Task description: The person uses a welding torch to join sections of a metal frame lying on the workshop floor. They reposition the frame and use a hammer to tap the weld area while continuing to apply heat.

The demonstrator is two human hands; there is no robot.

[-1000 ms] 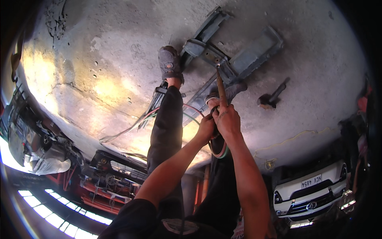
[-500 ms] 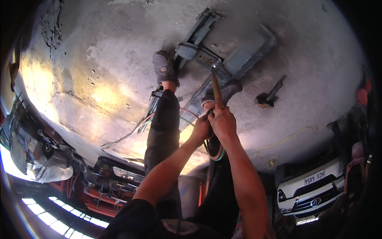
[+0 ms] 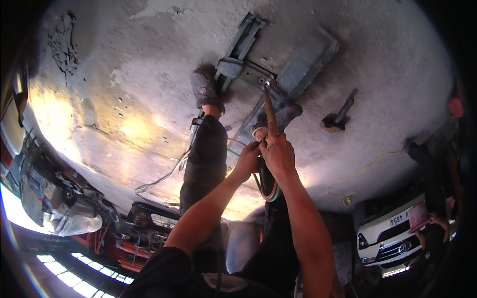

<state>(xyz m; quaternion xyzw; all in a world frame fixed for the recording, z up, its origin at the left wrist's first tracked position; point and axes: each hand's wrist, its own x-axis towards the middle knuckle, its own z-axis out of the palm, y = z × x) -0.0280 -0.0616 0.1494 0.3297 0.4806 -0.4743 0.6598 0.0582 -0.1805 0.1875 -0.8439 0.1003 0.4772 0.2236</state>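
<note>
My right hand (image 3: 278,153) is wrapped round the rear of a gas torch (image 3: 270,110), a long brownish tool pointing away from me. A small bright glow shows at its tip, against a grey steel frame (image 3: 258,75) lying on the floor. Close beside it my left hand (image 3: 249,160) is closed at the torch's back end; its fingers are partly hidden, and it seems to grip the torch there. Red and green hoses (image 3: 271,194) loop down below my hands. My right shoe (image 3: 283,118) is by the steel frame, my left shoe (image 3: 204,88) at its left side.
A hammer (image 3: 341,114) lies on the concrete floor to the right. A yellow cord (image 3: 365,171) runs behind it. More hose (image 3: 161,181) trails at left. A white vehicle (image 3: 392,233) and another person (image 3: 432,198) are at lower right; a cylinder (image 3: 242,243) stands behind my legs.
My view has shifted slightly. The torch stays at nearly the same spot on the steel frame, both hands still on it. The person at right has moved in front of the white vehicle.
</note>
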